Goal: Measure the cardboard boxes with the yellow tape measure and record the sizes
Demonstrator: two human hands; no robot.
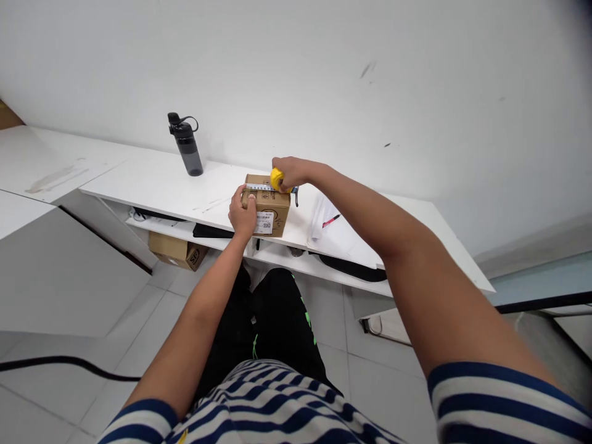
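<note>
A small brown cardboard box (282, 216) with a white label on its front sits on the white shelf top. Across its upper face lies the white, numbered blade (259, 187) of a tape measure, drawn out from left to right. My left hand (243, 213) is closed on the box's left side, its fingers at the blade's end and its thumb near the front top edge. Above the box's right end, my right hand (292, 171) grips the yellow tape measure (277, 179), fingers wrapped round the case. A dark-framed object (296, 197), partly hidden, stands just right of the box.
A dark water bottle (189, 148) stands back left by the wall. White papers (345, 237) lie right of the box, with a red pen (331, 221) on them. Under the top, a lower shelf (277, 256) holds black items. Another cardboard box (171, 248) sits below left.
</note>
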